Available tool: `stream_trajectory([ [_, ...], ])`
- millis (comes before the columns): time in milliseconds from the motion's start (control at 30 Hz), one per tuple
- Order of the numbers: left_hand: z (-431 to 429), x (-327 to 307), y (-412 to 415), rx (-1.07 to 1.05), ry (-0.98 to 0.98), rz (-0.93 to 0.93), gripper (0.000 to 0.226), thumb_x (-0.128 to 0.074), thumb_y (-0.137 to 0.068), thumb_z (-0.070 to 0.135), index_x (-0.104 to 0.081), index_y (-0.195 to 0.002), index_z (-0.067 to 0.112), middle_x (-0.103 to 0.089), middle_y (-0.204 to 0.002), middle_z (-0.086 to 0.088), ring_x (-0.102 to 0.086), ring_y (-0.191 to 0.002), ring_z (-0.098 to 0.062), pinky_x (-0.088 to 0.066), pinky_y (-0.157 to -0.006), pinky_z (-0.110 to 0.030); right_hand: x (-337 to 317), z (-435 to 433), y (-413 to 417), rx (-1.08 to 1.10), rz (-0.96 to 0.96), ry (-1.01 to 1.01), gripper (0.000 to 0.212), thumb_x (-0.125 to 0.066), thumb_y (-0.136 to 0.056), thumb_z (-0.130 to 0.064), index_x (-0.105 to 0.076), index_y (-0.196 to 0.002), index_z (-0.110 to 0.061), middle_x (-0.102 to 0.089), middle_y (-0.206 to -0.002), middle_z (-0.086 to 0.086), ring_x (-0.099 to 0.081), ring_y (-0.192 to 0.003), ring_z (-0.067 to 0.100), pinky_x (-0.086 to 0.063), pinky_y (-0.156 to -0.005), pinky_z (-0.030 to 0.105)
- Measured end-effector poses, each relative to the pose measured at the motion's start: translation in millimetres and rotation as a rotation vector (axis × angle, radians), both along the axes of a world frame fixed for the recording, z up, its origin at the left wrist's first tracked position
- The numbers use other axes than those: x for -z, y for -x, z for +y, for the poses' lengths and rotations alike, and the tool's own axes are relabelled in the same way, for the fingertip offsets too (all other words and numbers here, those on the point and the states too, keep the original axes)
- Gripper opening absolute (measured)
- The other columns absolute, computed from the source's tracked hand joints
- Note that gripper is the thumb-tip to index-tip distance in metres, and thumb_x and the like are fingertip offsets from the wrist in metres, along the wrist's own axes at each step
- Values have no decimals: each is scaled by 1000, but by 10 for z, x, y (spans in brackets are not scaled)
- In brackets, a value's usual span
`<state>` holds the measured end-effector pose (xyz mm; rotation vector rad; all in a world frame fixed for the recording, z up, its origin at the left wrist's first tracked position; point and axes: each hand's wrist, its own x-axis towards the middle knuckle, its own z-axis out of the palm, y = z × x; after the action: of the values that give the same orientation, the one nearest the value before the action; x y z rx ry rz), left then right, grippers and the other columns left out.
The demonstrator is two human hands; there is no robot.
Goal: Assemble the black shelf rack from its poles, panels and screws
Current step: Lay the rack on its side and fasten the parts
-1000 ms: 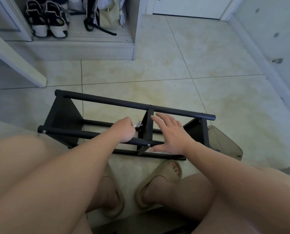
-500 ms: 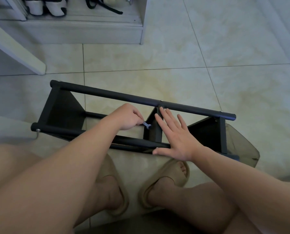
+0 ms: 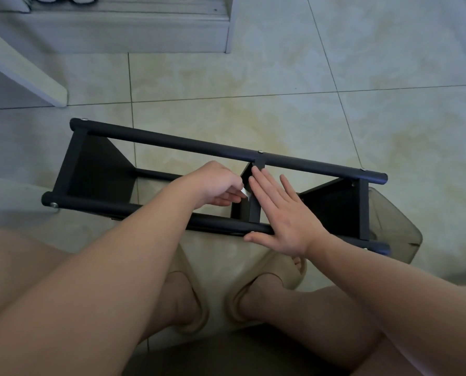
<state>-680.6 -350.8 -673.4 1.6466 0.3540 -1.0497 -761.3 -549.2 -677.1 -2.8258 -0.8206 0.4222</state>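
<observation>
Bracing the black metal shelf rack (image 3: 172, 143), crosswise mid-frame, our right hand (image 3: 286, 215) lies flat; left hand (image 3: 213, 185) pinches a silvery tool (image 3: 245, 194).

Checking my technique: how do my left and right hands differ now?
The left hand is curled, pinching a silvery tool; the right hand lies flat, fingers straight, holding nothing. The left hand reaches inside the rack; the right hand rests on the middle panel and near pole. Both work at the rack's middle.
</observation>
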Motion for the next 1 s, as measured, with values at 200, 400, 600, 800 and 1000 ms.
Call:
stream_trajectory([
  [200,-24,6,21,-105,51,86,8,-63,-96,19,-68,-94,13,-77,-80,1,-72,-85,-14,-55,-76,-28,-8,3,8,43,13,-33,115,-42,-87,-81,-1,-161,-4,12,-170,10,13,-157,22,0,-128,47],
  [400,-66,31,46,-142,44,68,5,-65,-96,23,-66,-95,17,-76,-74,6,-72,-82,-11,-55,-75,-27,-6,7,12,85,19,3,120,-40,-84,-86,2,-161,-4,14,-169,12,14,-157,24,0,-128,46],
  [600,-111,34,44,-155,48,56,7,-64,-97,26,-66,-93,21,-75,-70,10,-72,-85,-10,-53,-77,-29,0,7,13,90,15,-3,120,-38,-84,-86,1,-162,-4,14,-169,11,14,-157,23,0,-128,46],
  [800,-89,35,31,-87,0,33,7,-65,-95,28,-68,-96,22,-75,-75,9,-71,-84,-11,-52,-81,-30,9,3,17,95,-1,-12,119,-40,-84,-85,-1,-162,-5,11,-170,10,12,-157,23,-1,-128,46],
  [1000,-36,33,18,0,-59,-10,10,-64,-96,27,-70,-100,19,-76,-78,8,-70,-80,-10,-52,-79,-29,19,3,17,96,-12,-11,119,-39,-84,-86,-2,-162,-5,10,-170,10,11,-157,23,-3,-128,46],
])
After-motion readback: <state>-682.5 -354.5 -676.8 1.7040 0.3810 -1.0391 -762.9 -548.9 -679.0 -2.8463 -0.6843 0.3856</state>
